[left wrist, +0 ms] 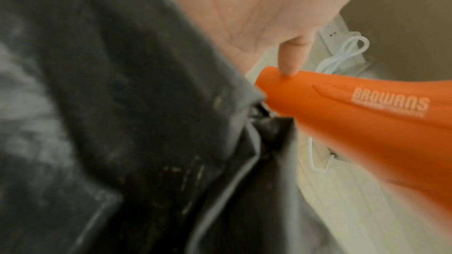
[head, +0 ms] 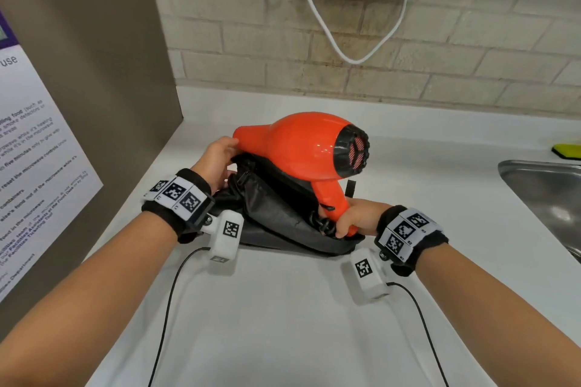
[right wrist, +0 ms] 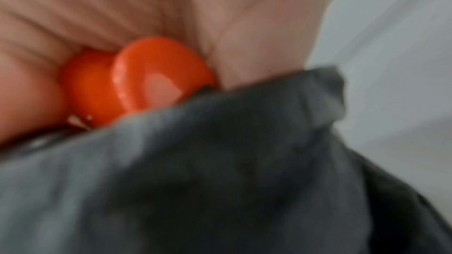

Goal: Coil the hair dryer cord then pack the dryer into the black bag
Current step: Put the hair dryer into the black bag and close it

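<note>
Right hand (head: 352, 218) grips dryer (head: 301, 148) handle over black bag (head: 276, 217); left hand (head: 217, 160) holds bag rim, fingertip (left wrist: 291, 65) on nozzle. Sink (head: 540, 185) at desk (head: 283, 308) right edge. "BROWANS" legible only at left wrist.

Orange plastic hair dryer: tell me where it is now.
In the head view, the orange plastic hair dryer sits mid-counter above the black fabric bag, right hand gripping its handle, left hand at its nozzle.

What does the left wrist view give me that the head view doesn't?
Only the left wrist view shows the BROWANS lettering and a fingertip touching the nozzle. Only the head view shows the right hand gripping the handle, the rear grille and the sink. Both show the orange dryer over the black bag.
</note>
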Motion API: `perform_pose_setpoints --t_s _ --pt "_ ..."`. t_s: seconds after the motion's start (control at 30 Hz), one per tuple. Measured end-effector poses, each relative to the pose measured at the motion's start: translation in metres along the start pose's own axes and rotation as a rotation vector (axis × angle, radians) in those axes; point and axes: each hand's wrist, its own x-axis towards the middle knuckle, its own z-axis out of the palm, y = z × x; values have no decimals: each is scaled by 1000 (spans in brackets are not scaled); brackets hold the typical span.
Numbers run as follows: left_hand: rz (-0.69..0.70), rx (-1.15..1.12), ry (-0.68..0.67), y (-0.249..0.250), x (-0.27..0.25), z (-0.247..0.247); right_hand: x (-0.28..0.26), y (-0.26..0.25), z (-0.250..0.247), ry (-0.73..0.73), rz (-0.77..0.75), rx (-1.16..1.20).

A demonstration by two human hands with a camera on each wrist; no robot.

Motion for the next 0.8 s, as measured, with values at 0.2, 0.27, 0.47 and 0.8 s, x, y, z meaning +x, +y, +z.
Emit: perform_pose_setpoints --t_s 0.2,0.27,0.47,0.8 --pt "55 71 -23 -1 2 -2 -1 1 6 18 -5 80" --pt "59 54 -11 -3 4 -2 -2 0 7 90 -52 90" --pt "170 107 -27 0 -1 3 -2 -5 2 446 -186 -135" --pt "118 814 -85 26 -10 -2 -15 -4 -5 457 -168 -194"
